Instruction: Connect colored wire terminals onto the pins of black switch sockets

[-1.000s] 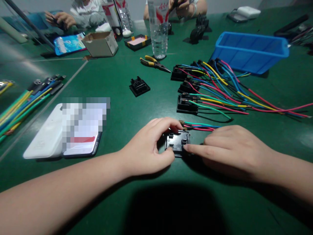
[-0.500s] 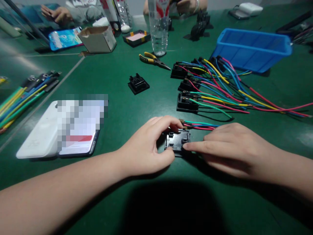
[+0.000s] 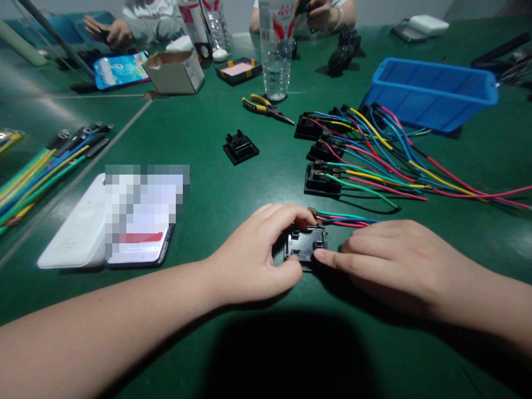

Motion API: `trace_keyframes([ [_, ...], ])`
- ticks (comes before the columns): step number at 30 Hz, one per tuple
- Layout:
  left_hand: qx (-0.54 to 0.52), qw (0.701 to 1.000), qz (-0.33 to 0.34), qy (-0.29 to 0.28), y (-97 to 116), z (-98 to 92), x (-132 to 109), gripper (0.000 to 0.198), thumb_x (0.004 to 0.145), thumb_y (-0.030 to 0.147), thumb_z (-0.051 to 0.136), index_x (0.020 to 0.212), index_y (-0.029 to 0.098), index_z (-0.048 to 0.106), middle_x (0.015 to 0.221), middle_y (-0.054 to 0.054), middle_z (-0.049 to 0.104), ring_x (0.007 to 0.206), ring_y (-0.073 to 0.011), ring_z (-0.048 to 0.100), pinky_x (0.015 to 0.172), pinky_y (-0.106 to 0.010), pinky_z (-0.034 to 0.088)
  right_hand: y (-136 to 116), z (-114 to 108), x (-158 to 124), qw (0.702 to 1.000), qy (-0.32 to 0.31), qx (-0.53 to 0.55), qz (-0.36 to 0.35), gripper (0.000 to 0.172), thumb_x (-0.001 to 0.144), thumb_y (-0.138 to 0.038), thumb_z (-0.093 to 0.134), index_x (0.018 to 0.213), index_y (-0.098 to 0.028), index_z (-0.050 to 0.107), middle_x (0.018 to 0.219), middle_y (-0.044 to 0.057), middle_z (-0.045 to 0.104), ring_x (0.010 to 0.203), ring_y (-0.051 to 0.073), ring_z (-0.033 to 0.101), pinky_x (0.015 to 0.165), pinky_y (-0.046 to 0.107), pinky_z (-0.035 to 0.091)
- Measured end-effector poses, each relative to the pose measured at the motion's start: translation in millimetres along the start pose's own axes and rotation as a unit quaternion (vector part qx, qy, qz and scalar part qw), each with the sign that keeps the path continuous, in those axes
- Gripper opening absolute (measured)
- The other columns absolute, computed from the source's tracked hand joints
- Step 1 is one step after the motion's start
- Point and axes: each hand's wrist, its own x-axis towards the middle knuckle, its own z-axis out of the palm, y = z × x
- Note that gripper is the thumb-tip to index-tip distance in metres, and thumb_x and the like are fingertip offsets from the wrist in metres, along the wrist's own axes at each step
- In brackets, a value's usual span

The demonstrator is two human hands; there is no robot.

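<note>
A square black plastic plate [image 3: 306, 244] with small raised clips lies on the green table. My left hand [image 3: 260, 255] grips it at its left side, thumb at the near edge and fingers at the far edge. The index finger of my right hand [image 3: 394, 260] reaches the plate's near right part; its other fingers are curled under, and what they hold, if anything, is hidden. Green, red and blue wires [image 3: 347, 218] with brass ends lie just beyond the plate and run toward my right hand. Several wired black sockets [image 3: 323, 180] lie further back.
Another black part [image 3: 240, 146] and yellow-handled pliers [image 3: 268, 108] lie ahead, near a bottle [image 3: 276, 61]. A blue bin [image 3: 432, 97] stands back right. Phones [image 3: 78, 227] and wire bundles [image 3: 50, 166] lie left. Other people's hands [image 3: 110, 33] are across the table.
The whole view has shifted slightly, moving everything a little right and down. My left hand keeps its grip on the plate. The right index fingertip still rests at the plate, slightly more bent.
</note>
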Motion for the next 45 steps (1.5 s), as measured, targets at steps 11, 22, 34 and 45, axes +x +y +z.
trace_keyframes([
  [11, 0.006, 1.0, -0.013, -0.002, -1.5, 0.0, -0.3, 0.041, 0.071, 0.011, 0.055, 0.111, 0.02, 0.053, 0.109, -0.004, 0.064, 0.102, -0.0216, 0.06, 0.092, -0.037, 0.049, -5.2, -1.3, 3.0, 0.996, -0.026, 0.068, 0.049, 0.03, 0.098, -0.017, 0.038, 0.118, -0.017, 0.061, 0.072, 0.002, 0.061, 0.06, 0.013, 0.049, 0.057, 0.028, 0.033],
  [22, 0.012, 1.0, -0.006, -0.004, -0.2, -0.7, -1.3, 0.04, 0.071, 0.011, 0.055, 0.11, 0.018, 0.053, 0.109, -0.006, 0.063, 0.104, -0.0217, 0.06, 0.094, -0.039, 0.049, -3.9, 4.9, 2.3, 0.996, 0.021, -0.085, -0.003, 0.024, 0.097, -0.016, 0.043, 0.109, -0.017, 0.064, 0.067, 0.0, 0.057, 0.058, 0.015, 0.048, 0.056, 0.03, 0.028],
  [34, -0.002, 1.0, -0.013, -0.004, 0.8, -0.1, 0.7, 0.039, 0.07, 0.011, 0.056, 0.108, 0.021, 0.054, 0.111, -0.005, 0.064, 0.104, -0.0228, 0.06, 0.094, -0.04, 0.049, -3.4, 6.0, 0.1, 0.999, 0.029, 0.013, 0.019, 0.026, 0.096, -0.013, 0.041, 0.111, -0.013, 0.062, 0.071, 0.003, 0.062, 0.062, 0.014, 0.054, 0.059, 0.029, 0.036],
  [45, -0.002, 1.0, -0.01, -0.01, 0.6, -1.0, 0.5, 0.039, 0.071, 0.011, 0.055, 0.109, 0.02, 0.054, 0.112, -0.006, 0.064, 0.105, -0.0221, 0.059, 0.095, -0.039, 0.048, -8.1, 0.8, 3.2, 0.999, -0.009, -0.03, 0.029, 0.022, 0.096, -0.019, 0.045, 0.107, -0.018, 0.063, 0.071, 0.001, 0.06, 0.059, 0.016, 0.051, 0.056, 0.031, 0.032],
])
